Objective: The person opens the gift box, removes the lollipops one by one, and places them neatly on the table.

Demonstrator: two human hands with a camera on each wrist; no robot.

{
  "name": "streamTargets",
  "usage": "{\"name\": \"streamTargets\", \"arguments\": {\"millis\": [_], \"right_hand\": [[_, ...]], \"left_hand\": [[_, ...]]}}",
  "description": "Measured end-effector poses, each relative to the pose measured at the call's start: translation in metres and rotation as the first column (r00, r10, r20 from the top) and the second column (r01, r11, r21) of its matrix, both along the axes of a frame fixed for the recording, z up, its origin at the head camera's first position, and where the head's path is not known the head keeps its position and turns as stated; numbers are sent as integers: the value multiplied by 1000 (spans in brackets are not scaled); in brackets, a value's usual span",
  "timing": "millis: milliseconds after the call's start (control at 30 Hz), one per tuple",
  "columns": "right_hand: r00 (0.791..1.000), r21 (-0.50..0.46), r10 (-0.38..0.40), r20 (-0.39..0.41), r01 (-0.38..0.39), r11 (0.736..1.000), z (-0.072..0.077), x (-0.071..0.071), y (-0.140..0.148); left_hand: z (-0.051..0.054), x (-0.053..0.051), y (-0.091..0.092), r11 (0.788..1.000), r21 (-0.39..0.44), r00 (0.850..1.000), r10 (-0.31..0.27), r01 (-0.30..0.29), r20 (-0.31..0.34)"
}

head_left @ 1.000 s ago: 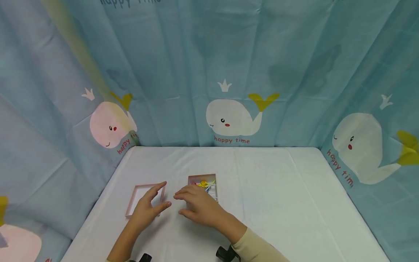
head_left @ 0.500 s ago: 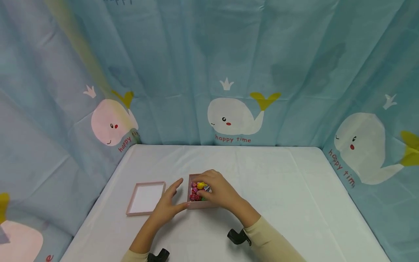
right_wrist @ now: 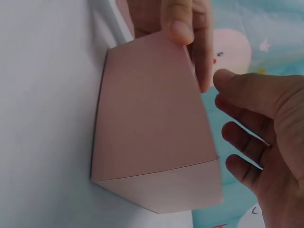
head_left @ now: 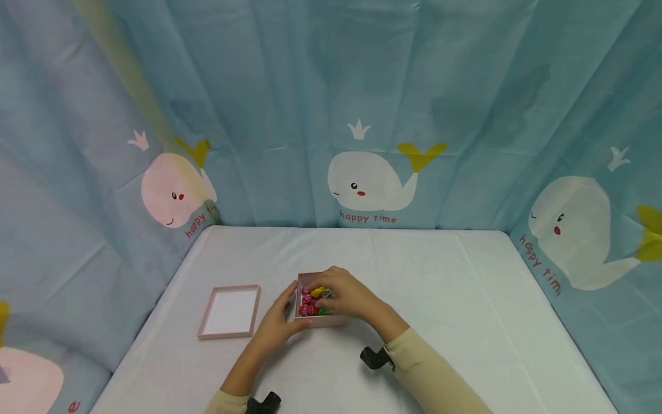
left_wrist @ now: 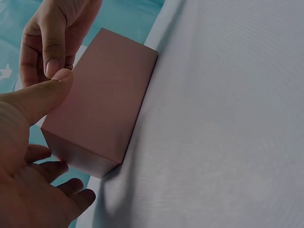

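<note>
A pink open box (head_left: 322, 324) holds colourful wrapped lollipops (head_left: 308, 309), with pink, yellow and green wrappers showing. My left hand (head_left: 276, 325) grips its near left corner: the thumb lies against the front wall, the fingers along the left side. Over the box's opening is my right hand (head_left: 346, 292), thumb and fingers bent and spread apart, hiding part of the sweets. Nothing shows between those fingers in the right wrist view, where the right hand (right_wrist: 266, 118) stays just above the rim. The left wrist view shows the box's plain outer walls (left_wrist: 104, 95).
A shallow pink lid (head_left: 229, 335) with a white inside lies on the white tablecloth (head_left: 439, 299), left of the box. A blue curtain (head_left: 269, 115) with whale prints surrounds the table on its far side and flanks.
My left hand has come right, from above the lid to the box's corner. My right hand has moved right and forward over the box, uncovering the lollipops at its left.
</note>
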State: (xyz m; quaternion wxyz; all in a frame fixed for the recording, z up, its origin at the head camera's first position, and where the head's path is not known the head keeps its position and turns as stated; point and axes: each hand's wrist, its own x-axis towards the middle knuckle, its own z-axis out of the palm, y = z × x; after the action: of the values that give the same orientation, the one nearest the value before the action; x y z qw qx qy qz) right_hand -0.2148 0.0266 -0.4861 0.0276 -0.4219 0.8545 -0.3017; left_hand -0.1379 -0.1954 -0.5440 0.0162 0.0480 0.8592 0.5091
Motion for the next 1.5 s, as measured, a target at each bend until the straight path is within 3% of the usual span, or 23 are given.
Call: {"name": "streamTargets", "arguments": {"millis": [233,567,867,1100,1267,1500], "right_hand": [[998,96,62,-31,-59,994,-15,-12,-2],[991,144,124,-54,-115,983,-21,-23,-8],[984,214,146,-102,-122,969,-27,-23,-14],[974,258,180,-139,-139,956,-27,-22,-16],[964,250,196,-178,-149,957,-28,-21,-17],[971,190,161,-178,-127,974,-25,-21,-18]], "left_hand": [[-11,0,2,995,98,999,10,-5,-44],[-15,0,0,991,135,996,23,-11,-85],[-19,0,1,989,147,993,19,-2,-114],[-20,3,-1,986,168,995,18,-2,-93],[-20,4,0,982,191,997,19,-4,-81],[-20,3,0,980,201,997,6,11,-83]]}}
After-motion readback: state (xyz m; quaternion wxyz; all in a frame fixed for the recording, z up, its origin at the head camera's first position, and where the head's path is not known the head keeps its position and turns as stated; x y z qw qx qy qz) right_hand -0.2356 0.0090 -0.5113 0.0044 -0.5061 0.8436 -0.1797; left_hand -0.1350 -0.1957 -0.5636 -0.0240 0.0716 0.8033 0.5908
